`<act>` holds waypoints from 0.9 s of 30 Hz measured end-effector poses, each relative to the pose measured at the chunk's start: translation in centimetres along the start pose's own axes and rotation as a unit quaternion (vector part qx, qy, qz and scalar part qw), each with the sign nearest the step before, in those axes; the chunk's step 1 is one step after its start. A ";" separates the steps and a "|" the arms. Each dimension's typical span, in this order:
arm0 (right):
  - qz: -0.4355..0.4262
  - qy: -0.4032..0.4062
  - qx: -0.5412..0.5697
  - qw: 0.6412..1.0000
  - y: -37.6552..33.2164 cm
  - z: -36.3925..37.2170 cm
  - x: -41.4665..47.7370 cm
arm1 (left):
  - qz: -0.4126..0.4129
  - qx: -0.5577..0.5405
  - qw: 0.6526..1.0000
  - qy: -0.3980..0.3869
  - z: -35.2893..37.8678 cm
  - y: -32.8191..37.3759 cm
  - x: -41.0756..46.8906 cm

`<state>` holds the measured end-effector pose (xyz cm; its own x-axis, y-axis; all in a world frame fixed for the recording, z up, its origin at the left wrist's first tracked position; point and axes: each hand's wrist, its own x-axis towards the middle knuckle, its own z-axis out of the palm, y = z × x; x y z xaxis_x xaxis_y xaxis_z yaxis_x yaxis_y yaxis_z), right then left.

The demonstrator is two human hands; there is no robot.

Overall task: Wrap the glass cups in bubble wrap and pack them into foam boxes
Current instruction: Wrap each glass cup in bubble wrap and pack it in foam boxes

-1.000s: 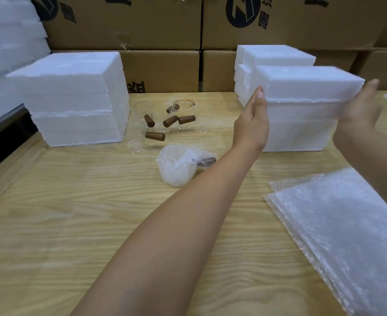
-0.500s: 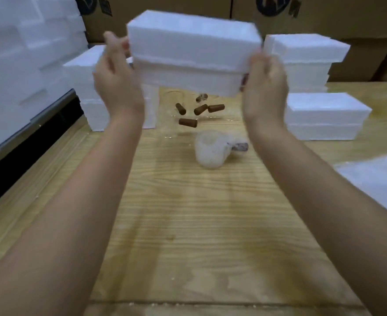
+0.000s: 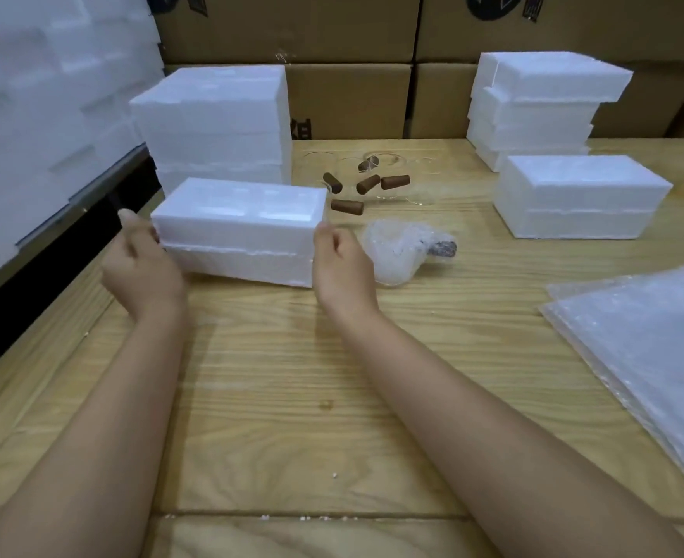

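The left hand [image 3: 143, 267] and right hand [image 3: 342, 263] grip the foam box [image 3: 235, 231] ends, fingers curled on it, on the counter [image 3: 292, 396].

Head view, person's body only. Left hand [image 3: 143, 271] and right hand [image 3: 342, 263]: bare. Left forearm [image 3: 102, 416] and right forearm [image 3: 473, 412]: bare skin along the whole visible length, down to the frame edge. Left thumbnail [image 3: 126, 214]: short, rounded, slightly blurred. Wrists bare, narrower than the forearms behind them.

Lifted foam box [image 3: 235, 231] — off right stack [image 3: 577, 195], now on table [image 3: 292, 376].
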<state>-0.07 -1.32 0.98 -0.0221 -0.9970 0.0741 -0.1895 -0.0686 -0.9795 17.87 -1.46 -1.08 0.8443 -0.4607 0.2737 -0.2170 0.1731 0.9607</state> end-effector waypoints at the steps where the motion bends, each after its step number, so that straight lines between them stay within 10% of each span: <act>1: -0.001 0.002 -0.004 1.000 0.1 0.0 0.0 | -0.001 0.009 1.000 -0.001 0.1 -0.2 0.1; 11: -0.152 0.106 -0.008 0.983 -1.0 -2.5 -0.6 | 0.116 -0.167 0.979 0.002 0.5 2.1 0.0; 18: -0.196 0.144 0.042 0.969 -1.4 -10.8 -0.3 | 0.191 -0.242 0.926 -0.218 1.7 5.4 -2.8; 27: -0.083 -0.025 0.041 0.995 1.9 -19.4 -0.8 | 0.137 -0.135 0.862 -0.469 2.7 4.6 -7.0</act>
<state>-19.49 0.00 2.66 0.0516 -0.9721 0.2287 -0.1052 -0.2330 -0.9668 9.61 0.18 1.52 -0.0167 -0.8491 0.5280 -0.1162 0.5261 0.8424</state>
